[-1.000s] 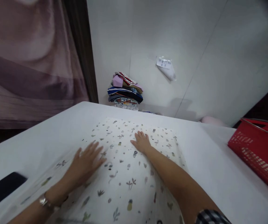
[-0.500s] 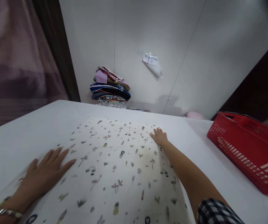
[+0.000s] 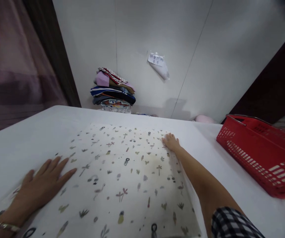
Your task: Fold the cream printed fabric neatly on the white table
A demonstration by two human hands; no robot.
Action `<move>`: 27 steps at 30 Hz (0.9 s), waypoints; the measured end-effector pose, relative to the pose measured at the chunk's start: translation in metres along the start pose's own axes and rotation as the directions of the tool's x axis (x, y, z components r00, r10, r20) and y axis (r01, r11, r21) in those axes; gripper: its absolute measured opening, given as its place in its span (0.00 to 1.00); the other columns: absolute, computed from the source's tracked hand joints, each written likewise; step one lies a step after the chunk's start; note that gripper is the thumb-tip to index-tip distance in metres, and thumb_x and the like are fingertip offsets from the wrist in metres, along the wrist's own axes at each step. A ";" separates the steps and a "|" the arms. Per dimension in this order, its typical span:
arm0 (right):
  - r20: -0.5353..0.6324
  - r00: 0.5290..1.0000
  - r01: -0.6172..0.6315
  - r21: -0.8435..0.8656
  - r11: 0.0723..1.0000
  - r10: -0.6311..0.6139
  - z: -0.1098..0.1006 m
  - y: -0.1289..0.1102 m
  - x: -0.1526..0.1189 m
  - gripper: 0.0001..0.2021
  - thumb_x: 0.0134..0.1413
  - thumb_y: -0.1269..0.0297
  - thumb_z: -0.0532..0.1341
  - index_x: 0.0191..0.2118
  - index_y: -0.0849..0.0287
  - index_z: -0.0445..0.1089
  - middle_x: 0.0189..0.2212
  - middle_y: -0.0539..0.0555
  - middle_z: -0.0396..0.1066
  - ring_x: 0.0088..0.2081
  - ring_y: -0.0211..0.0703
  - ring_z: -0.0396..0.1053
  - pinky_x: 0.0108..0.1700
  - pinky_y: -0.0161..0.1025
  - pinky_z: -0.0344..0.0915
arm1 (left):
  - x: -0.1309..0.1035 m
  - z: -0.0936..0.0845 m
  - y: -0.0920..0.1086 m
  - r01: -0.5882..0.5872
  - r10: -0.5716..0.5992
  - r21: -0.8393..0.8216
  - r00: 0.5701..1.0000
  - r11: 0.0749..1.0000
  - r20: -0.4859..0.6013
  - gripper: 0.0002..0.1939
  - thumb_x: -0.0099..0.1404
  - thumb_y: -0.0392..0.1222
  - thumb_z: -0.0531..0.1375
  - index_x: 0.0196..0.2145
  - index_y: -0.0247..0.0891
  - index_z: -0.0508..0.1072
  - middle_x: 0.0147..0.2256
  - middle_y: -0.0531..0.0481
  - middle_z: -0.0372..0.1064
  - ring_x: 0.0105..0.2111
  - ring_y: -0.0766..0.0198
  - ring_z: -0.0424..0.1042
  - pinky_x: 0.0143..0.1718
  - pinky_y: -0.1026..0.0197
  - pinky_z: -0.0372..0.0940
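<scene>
A person is leaning two bare hands over a pale printed cloth [image 3: 129, 165], which is lying spread across a white worktop [image 3: 45, 132], its pattern of palms, pineapples and birds facing up. The left hand [image 3: 39, 190], wrist wearing a metal bracelet [image 3: 3, 227], is resting palm down with fingers fanned wide at the cloth's left side, while the right hand [image 3: 171, 142], below a checked sleeve [image 3: 233, 224], is reaching to the far right corner, palm down, fingers slightly parted; neither is gripping anything that shows. The right edge is running beneath the forearm, where a paler strip is showing. Flat palms, light pressure and strokes working from the middle outward would likely be serving the fabric best, with one hand anchoring while the other is easing out ripples; pushing hard at the corner could be dragging the thin-looking material askew. To the right, a red basket [image 3: 249, 148] is standing on the worktop, near the cloth but apart from it. Beyond the far edge, a stack of folded fabrics [image 3: 114, 91] is rising against the wall [image 3: 142, 29].
</scene>
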State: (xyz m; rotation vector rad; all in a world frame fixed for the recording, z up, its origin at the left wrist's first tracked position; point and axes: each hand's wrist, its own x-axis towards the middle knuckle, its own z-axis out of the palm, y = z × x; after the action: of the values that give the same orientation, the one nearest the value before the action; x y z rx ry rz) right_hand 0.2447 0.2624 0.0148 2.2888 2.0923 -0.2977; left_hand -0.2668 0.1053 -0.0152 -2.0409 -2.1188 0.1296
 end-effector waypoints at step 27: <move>-0.074 0.982 0.179 0.038 0.983 -0.175 0.055 0.013 -0.275 0.35 0.59 0.43 0.39 0.65 0.62 0.44 0.65 0.55 0.35 0.65 0.47 0.31 0.63 0.52 0.31 | -0.037 -0.022 0.007 0.017 -0.004 -0.220 0.998 0.975 0.058 0.28 0.66 0.51 0.40 0.61 0.40 0.54 0.64 0.43 0.42 0.63 0.49 0.39 0.58 0.39 0.39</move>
State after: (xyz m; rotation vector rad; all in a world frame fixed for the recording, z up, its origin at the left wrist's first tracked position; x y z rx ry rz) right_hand 0.2292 -0.0179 0.0030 2.1698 2.3529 -0.2745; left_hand -0.2544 0.0673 0.0021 -2.1695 -2.2685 -0.0522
